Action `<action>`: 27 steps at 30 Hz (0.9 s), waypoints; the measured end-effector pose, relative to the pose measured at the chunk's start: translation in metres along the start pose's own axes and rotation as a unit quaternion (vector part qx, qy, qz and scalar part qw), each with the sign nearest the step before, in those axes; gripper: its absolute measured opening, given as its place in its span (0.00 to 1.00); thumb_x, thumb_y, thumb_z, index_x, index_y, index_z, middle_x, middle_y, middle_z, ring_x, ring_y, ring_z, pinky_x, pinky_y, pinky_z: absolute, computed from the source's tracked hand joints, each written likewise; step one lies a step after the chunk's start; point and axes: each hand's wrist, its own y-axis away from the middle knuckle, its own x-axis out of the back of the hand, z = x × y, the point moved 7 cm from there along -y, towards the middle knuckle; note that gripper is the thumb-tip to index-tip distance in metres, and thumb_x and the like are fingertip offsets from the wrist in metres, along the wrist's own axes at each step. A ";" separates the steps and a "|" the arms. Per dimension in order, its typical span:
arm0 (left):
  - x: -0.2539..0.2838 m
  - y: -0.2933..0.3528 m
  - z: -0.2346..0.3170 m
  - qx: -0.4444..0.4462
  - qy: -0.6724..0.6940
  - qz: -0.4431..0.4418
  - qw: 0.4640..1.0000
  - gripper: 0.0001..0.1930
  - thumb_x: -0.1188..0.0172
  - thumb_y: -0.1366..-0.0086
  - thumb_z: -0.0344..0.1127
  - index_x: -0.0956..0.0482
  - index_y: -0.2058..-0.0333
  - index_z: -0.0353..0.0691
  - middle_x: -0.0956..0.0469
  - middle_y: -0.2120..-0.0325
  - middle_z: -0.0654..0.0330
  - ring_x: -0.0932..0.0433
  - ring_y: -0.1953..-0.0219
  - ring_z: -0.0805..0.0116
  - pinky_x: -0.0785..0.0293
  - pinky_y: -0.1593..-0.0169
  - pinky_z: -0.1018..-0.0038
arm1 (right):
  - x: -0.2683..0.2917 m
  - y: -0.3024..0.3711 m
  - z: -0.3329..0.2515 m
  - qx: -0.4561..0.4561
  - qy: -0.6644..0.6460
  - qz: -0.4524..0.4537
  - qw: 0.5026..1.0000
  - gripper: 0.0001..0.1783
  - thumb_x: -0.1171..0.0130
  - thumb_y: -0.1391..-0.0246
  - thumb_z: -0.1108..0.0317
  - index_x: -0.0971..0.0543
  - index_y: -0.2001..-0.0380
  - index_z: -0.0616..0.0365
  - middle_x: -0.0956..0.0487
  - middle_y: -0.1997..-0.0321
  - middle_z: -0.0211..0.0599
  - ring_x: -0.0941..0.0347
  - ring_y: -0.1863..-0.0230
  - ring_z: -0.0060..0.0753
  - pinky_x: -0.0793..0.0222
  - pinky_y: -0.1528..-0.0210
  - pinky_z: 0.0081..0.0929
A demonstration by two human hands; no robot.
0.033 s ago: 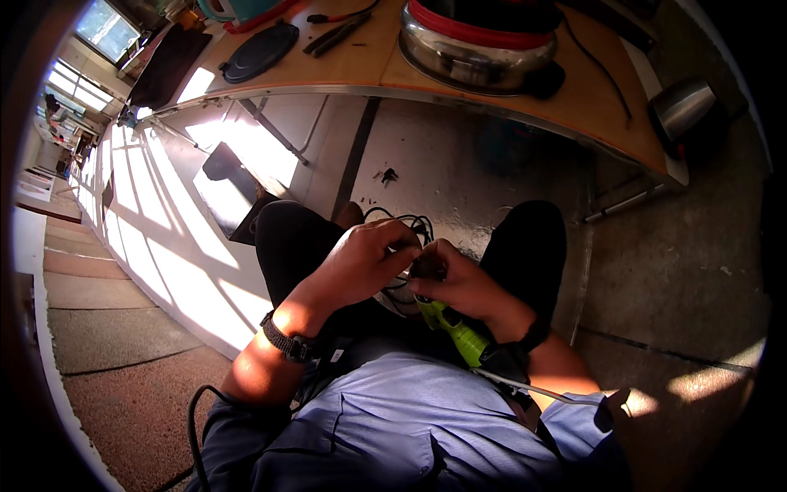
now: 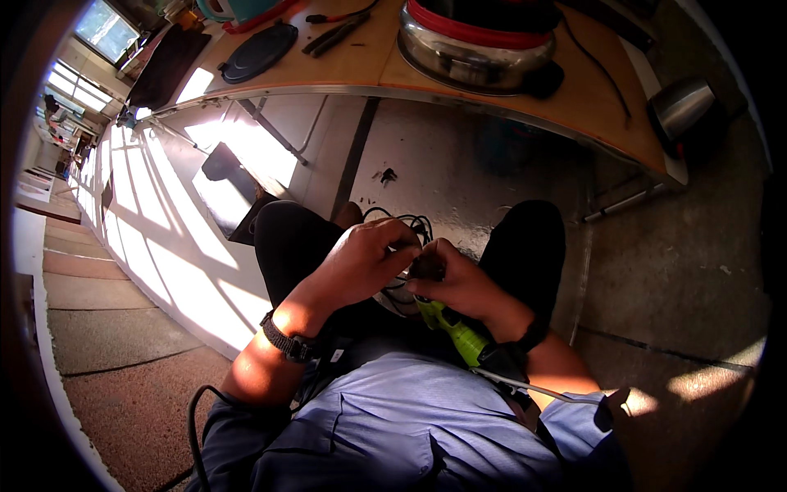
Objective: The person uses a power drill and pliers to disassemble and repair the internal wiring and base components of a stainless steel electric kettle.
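A lime-green power tool [image 2: 466, 338], shaped like an angle grinder, lies slanted over my lap with its dark head up between my hands. My right hand [image 2: 457, 283] is closed round that head, thumb across it. Against it, my left hand [image 2: 373, 254] has thumb and fingers pinched together at the tool's head; whatever small thing they hold is hidden. Both wrists wear dark bands. Black cable [image 2: 420, 223] lies in loops just beyond and under my hands, between my knees.
Ahead stands a wooden-topped table [image 2: 352, 70] bearing a round shiny metal vessel [image 2: 471, 66] with a red band, a dark oval lid [image 2: 259, 52] and dark pliers-like tools [image 2: 334, 38]. A metal cup-shaped thing [image 2: 682, 108] is at its right end. A dark box [image 2: 234, 193] sits by my left knee.
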 end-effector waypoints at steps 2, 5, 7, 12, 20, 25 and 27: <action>0.001 -0.002 0.003 -0.009 -0.018 0.000 1.000 0.07 0.37 0.34 0.30 0.19 0.60 0.33 0.20 0.69 0.56 0.21 0.67 0.68 0.24 0.62 0.72 | 0.000 0.002 0.000 -0.014 -0.015 0.006 1.000 0.26 0.33 0.40 0.61 0.28 0.43 0.60 0.22 0.51 0.34 0.26 0.50 0.26 0.29 0.46 0.27; 0.003 0.000 0.004 0.018 -0.027 -0.001 0.999 0.06 0.37 0.34 0.29 0.19 0.61 0.33 0.21 0.70 0.56 0.21 0.67 0.67 0.25 0.62 0.72 | 0.001 0.004 -0.007 -0.039 -0.085 -0.001 0.996 0.24 0.30 0.42 0.61 0.28 0.49 0.60 0.23 0.53 0.34 0.27 0.52 0.25 0.29 0.48 0.27; 0.001 0.000 0.003 0.025 -0.024 -0.002 0.999 0.06 0.37 0.34 0.29 0.19 0.61 0.33 0.22 0.70 0.56 0.21 0.68 0.68 0.25 0.63 0.72 | 0.003 0.003 -0.005 -0.019 -0.068 0.000 0.998 0.25 0.30 0.42 0.61 0.28 0.49 0.60 0.23 0.53 0.35 0.27 0.52 0.25 0.29 0.48 0.27; 0.001 -0.002 0.008 -0.017 -0.036 0.018 0.999 0.06 0.37 0.34 0.29 0.19 0.62 0.33 0.23 0.70 0.57 0.22 0.70 0.69 0.25 0.65 0.73 | -0.002 0.003 -0.009 0.010 -0.001 -0.001 1.000 0.26 0.34 0.38 0.58 0.27 0.43 0.60 0.21 0.49 0.36 0.26 0.48 0.26 0.30 0.44 0.27; 0.002 -0.002 0.011 0.030 -0.014 0.001 0.999 0.08 0.38 0.36 0.32 0.19 0.62 0.33 0.19 0.69 0.50 0.18 0.66 0.54 0.24 0.61 0.66 | 0.002 0.000 -0.004 -0.002 -0.031 -0.025 0.999 0.33 0.30 0.42 0.60 0.33 0.40 0.61 0.22 0.48 0.44 0.27 0.45 0.32 0.31 0.43 0.29; 0.000 -0.004 0.006 0.028 -0.015 0.004 0.999 0.06 0.38 0.35 0.30 0.20 0.62 0.32 0.21 0.69 0.53 0.20 0.67 0.61 0.24 0.62 0.70 | -0.002 0.002 -0.014 0.015 -0.044 -0.028 0.999 0.35 0.32 0.40 0.59 0.35 0.36 0.60 0.24 0.43 0.43 0.30 0.39 0.34 0.34 0.37 0.32; -0.001 -0.004 0.004 0.012 -0.023 0.001 1.000 0.04 0.40 0.34 0.26 0.21 0.64 0.31 0.24 0.70 0.57 0.23 0.70 0.70 0.26 0.64 0.74 | 0.002 0.003 -0.015 -0.007 -0.059 -0.029 0.998 0.35 0.30 0.42 0.59 0.34 0.38 0.60 0.22 0.47 0.44 0.27 0.44 0.34 0.31 0.41 0.32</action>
